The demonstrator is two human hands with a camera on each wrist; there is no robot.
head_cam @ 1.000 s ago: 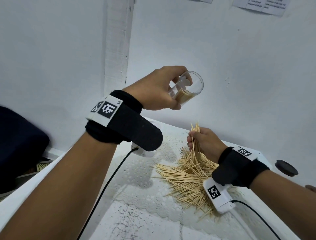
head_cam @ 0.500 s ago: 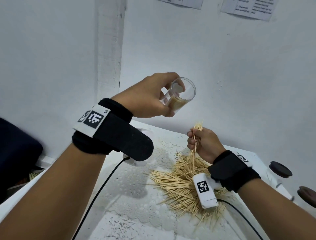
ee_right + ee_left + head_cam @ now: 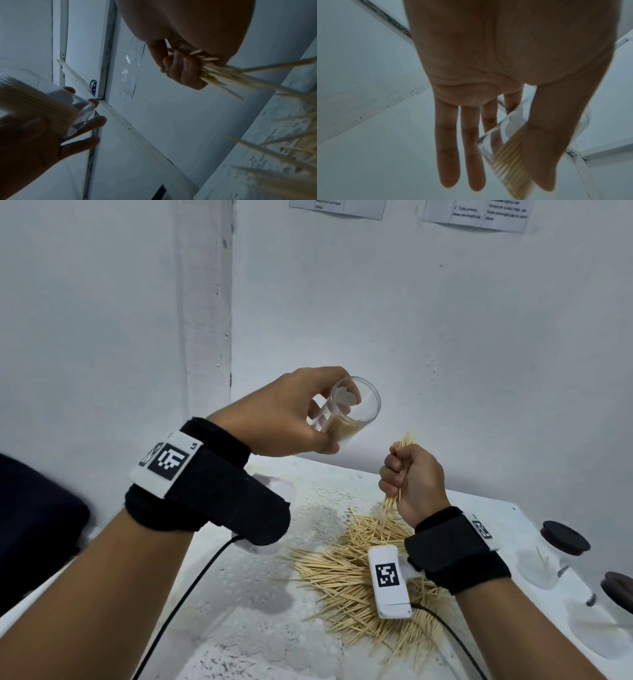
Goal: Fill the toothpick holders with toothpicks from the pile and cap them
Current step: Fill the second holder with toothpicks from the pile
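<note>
My left hand (image 3: 284,419) holds a clear toothpick holder (image 3: 346,412) up in the air, tilted with its open mouth facing my right side; my thumb and first fingers (image 3: 544,142) pinch its wall while the other fingers (image 3: 448,155) hang straight below it. A layer of toothpicks (image 3: 508,163) already lies along the lower side of the holder. Just below and to the right of that mouth, my right hand (image 3: 416,477) is clenched around a bundle of toothpicks (image 3: 404,443), its tips sticking out above my fist near the rim but not yet inside, and the other ends poking out below my fingers (image 3: 181,70). Beneath my right wrist the pile of toothpicks (image 3: 346,573) is spread on the white bench (image 3: 246,594). Farther right of my right hand, well apart from it, stand two capped holders with dark lids (image 3: 565,537) at the bench's edge; the second lid (image 3: 618,587) is partly cut off by the frame.
</note>
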